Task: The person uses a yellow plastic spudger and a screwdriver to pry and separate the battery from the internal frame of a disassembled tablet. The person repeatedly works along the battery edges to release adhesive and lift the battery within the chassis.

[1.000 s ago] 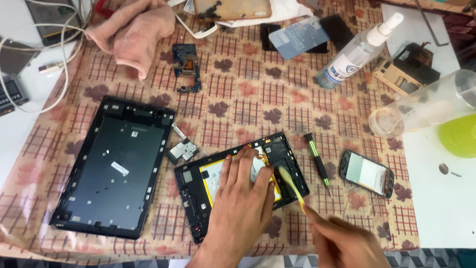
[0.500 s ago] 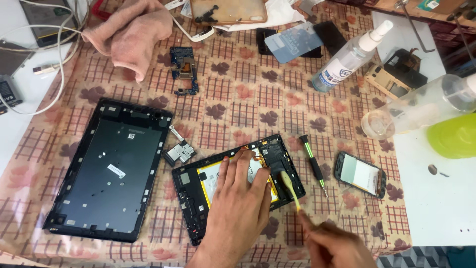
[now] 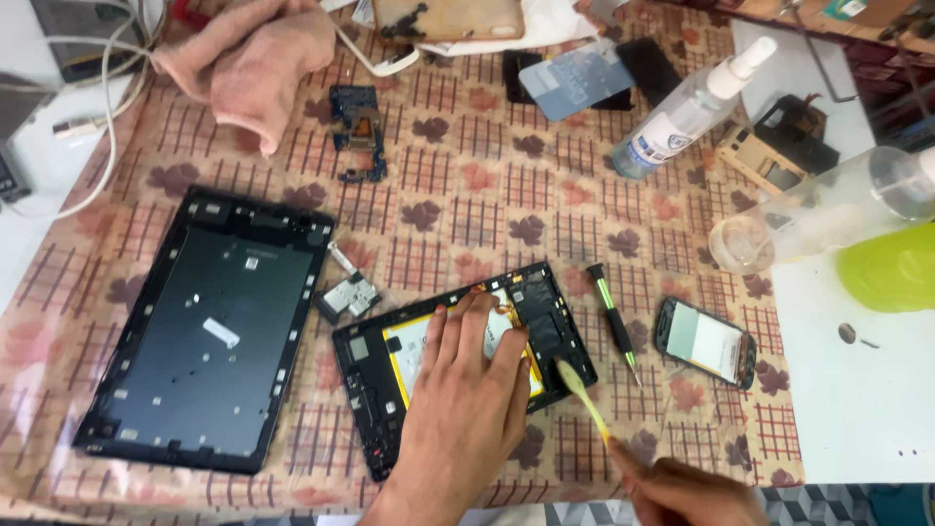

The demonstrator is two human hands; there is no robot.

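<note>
Left hand lay flat on the opened tablet, fingers spread and pressed on the yellow battery, gripping nothing. Right hand was at the bottom edge, mostly cut off; fingers pinched shut on a yellow pry tool. Tool tip sat at the tablet's right edge, just beside the left hand's knuckles; whether it touched the frame, can't tell.

Tablet lay tilted on the worktop, near the front edge, centre. Worktop had a checked cloth with a leaf print.

Around it:
- big black back frame to the left, well apart from the hands
- small metal part between frame and tablet
- green-handled screwdriver just right of the tablet, lying loose
- small phone right of the screwdriver, screen up
- blue circuit board further back
- pink rag back left
- spray bottle back right, lying tilted
- clear bottle on its side at the right, next to a yellow-green bowl
- white cables far left
</note>
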